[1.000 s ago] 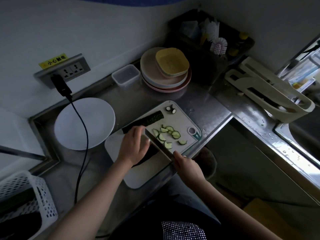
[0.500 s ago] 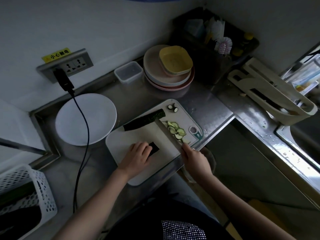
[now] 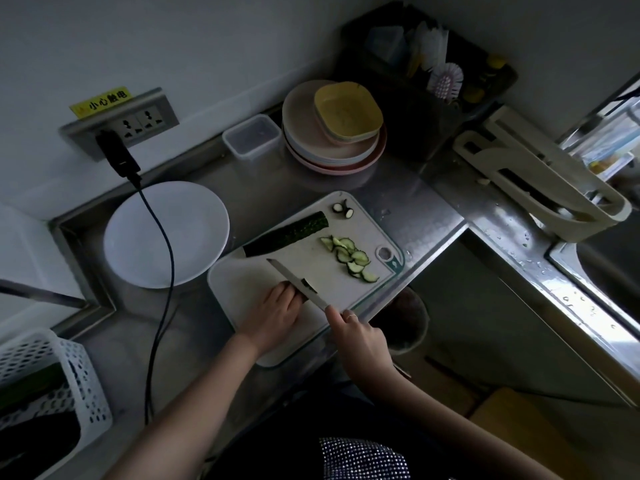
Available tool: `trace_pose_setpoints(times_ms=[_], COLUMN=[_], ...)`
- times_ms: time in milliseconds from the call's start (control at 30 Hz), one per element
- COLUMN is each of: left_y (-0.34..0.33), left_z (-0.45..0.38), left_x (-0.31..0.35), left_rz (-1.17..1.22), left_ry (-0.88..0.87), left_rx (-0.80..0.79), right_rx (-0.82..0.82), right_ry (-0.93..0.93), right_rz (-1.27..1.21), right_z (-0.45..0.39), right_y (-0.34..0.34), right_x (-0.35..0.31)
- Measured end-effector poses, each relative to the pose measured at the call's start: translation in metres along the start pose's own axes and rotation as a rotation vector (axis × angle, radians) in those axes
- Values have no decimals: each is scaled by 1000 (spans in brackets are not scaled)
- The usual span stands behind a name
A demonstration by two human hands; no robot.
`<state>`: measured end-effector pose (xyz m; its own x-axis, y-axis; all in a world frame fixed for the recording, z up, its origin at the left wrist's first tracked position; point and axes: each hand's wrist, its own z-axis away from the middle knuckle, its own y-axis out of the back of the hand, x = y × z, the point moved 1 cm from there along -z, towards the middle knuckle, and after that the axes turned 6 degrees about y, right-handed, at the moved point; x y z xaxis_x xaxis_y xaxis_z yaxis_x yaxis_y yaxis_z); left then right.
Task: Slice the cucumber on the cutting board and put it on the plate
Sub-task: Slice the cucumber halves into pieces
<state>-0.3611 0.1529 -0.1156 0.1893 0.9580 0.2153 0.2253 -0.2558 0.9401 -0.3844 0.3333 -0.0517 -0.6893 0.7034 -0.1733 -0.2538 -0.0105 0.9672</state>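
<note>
A white cutting board (image 3: 256, 278) lies on the steel counter. A long dark cucumber half (image 3: 287, 233) rests along its far edge, with two cut ends (image 3: 343, 210) beyond it. Several half-moon slices (image 3: 349, 257) are heaped near the board's right corner. My left hand (image 3: 273, 315) holds down a short cucumber piece (image 3: 309, 285), mostly hidden under the fingers. My right hand (image 3: 356, 336) grips the handle of a knife (image 3: 296, 280), whose blade lies across that piece. The white plate (image 3: 166, 233) sits left of the board.
A black cable (image 3: 162, 271) runs from the wall socket across the plate's edge. A stack of plates with a yellow bowl (image 3: 334, 126) and a clear container (image 3: 252, 137) stand behind the board. A white basket (image 3: 45, 386) is at lower left, a sink (image 3: 602, 271) at right.
The knife pushed the slices to the board's right corner, then came back onto the short piece. My left hand drew back toward me with that piece and now holds it under the blade.
</note>
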Motion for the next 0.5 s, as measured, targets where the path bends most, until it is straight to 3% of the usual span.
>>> trace_pose_setpoints(times_ms=[500], left_y=[-2], left_z=[-5], left_x=[-1], left_rz=[23], left_ry=[-5], left_rx=[-8], right_rx=[-122], right_ry=[-48], right_rz=[-56], right_z=[-2], right_y=[6], right_x=[-1])
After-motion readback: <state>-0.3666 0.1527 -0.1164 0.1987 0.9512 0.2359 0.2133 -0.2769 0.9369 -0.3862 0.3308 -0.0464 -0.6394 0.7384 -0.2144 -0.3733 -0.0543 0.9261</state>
